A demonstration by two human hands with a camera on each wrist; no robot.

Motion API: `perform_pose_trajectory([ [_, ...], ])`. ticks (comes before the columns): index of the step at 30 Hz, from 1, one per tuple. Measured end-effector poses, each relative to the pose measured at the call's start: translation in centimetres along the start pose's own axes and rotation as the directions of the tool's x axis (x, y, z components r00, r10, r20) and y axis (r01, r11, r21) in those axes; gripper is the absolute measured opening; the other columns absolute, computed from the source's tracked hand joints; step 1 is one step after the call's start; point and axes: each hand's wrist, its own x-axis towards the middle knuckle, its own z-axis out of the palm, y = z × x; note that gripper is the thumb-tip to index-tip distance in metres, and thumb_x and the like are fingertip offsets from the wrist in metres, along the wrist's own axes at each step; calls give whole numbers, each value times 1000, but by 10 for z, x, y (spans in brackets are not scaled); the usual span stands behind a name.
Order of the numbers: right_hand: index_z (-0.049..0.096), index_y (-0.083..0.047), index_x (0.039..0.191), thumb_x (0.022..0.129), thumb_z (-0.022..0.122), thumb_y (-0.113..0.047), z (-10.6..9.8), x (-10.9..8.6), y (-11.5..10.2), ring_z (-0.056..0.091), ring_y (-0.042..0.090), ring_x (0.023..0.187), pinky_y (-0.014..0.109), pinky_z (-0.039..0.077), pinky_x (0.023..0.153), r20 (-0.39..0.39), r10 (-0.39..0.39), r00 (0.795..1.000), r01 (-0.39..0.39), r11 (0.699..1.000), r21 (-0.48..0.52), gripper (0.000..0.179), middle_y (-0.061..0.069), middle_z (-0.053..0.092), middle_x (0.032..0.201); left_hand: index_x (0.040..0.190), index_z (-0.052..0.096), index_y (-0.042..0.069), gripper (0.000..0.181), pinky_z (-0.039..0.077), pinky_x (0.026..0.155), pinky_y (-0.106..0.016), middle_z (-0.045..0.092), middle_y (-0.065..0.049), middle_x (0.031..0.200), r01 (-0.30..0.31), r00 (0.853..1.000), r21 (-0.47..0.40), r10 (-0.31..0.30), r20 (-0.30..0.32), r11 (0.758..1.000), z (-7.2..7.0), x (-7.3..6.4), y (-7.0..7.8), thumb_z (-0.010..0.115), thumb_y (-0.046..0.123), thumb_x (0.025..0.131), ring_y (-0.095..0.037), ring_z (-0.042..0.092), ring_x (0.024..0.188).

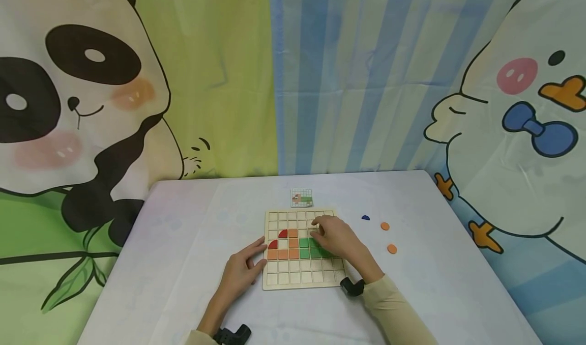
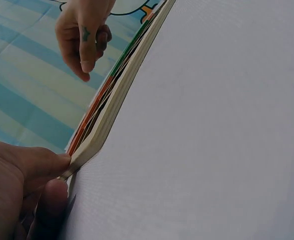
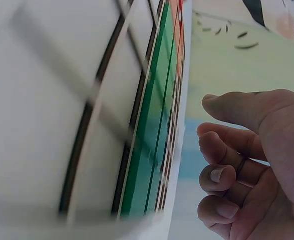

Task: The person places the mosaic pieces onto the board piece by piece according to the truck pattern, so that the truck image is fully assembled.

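Note:
A light wooden grid board [image 1: 302,280] lies on the white table. Red quarter-round pieces [image 1: 283,234] and orange squares [image 1: 293,243] fill cells on its left side. Green squares [image 1: 304,253] continue the rows toward the middle. My left hand [image 1: 242,266] rests at the board's left edge, its thumb and fingertips touching the rim; the left wrist view shows a fingertip on the corner. Over the right part of the board hovers my right hand [image 1: 336,237], covering some cells. Its thumb and fingers [image 3: 222,142] are loosely bent and apart, with nothing between them.
Behind the board lies a small picture card [image 1: 301,198] with a coloured grid pattern. To the right are a dark blue half-round piece [image 1: 365,217] and two orange discs [image 1: 385,226]. A printed cloth [image 1: 229,80] hangs behind the table.

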Motion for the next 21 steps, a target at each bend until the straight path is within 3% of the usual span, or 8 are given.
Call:
perform_pose_trajectory([
  [5, 75, -6, 122, 99, 77, -24, -9, -5, 22, 51, 11, 64, 28, 44, 59, -23, 78, 997, -78, 997, -2, 30, -3, 61, 78, 139, 71, 14, 47, 43, 44, -24, 63, 6, 154, -1, 1000, 6, 1, 1, 1000, 0, 0, 1, 81, 9, 93, -7, 49, 49],
  [12, 74, -4, 123, 99, 76, -24, -23, -14, 53, 52, 10, 62, 26, 44, 57, -54, 116, 992, -116, 993, -8, 31, -1, 63, 78, 139, 71, 14, 48, 43, 44, -24, 62, 5, 154, 0, 1000, 5, 0, 3, 1000, 0, -1, 0, 81, 9, 92, -7, 50, 50],
  [21, 73, -3, 123, 100, 73, -22, -35, -21, 94, 55, 14, 65, 32, 47, 59, -103, 188, 977, -189, 982, -9, 30, 3, 67, 80, 139, 71, 14, 48, 43, 44, -24, 62, 6, 154, 2, 1000, 4, -2, 4, 1000, 0, 0, 0, 81, 9, 92, -7, 50, 50],
])
